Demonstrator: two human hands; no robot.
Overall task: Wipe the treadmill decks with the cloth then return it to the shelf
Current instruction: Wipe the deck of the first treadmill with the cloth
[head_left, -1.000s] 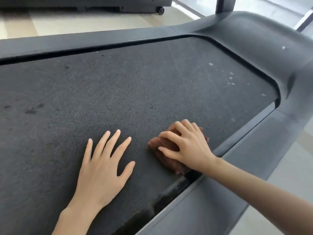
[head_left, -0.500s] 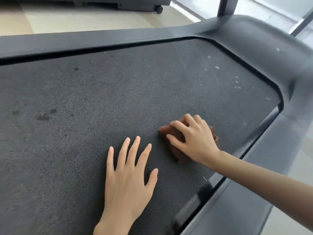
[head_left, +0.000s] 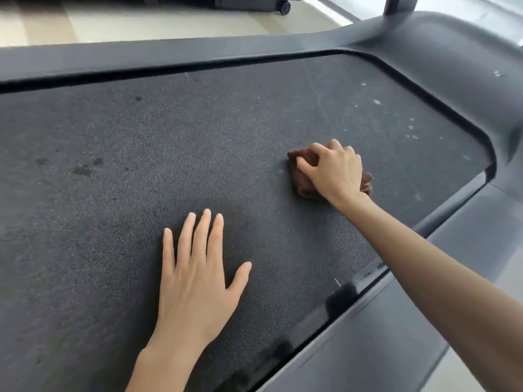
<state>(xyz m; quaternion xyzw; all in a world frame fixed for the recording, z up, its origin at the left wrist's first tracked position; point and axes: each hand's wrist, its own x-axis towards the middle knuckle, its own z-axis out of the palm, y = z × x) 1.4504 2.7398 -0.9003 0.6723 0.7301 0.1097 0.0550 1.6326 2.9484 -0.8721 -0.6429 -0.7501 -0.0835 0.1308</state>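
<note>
Right hand (head_left: 336, 172): fingers (head_left: 319, 148) curled over a bunched brown cloth (head_left: 302, 188), grasping it and bearing down on the treadmill deck (head_left: 141, 142). The cloth is under the palm, showing ahead of the thumb and behind the heel of the hand. Bunching it probably gives a firmer pad to push than a flat sheet.

Left hand (head_left: 195, 281): released, 4 fingers (head_left: 205, 230) straight and close together, thumb spread, palm flat on the deck. It holds nothing; judged to be a prop for the lean forward.

Room:
- Beyond the right fingertips, open belt runs to the far rail (head_left: 169, 55).
- To the little-finger side of the right hand, pale specks (head_left: 376, 102) lie unwiped, then the belt's curved edge under the front cover (head_left: 458, 66).
- Behind the right wrist, the near rail (head_left: 424, 301) with a dark gap along it; the cloth could snag there.
- Far past the left little finger, dark spots (head_left: 82, 171).

Wiping judged in hand. No shelf in view.
</note>
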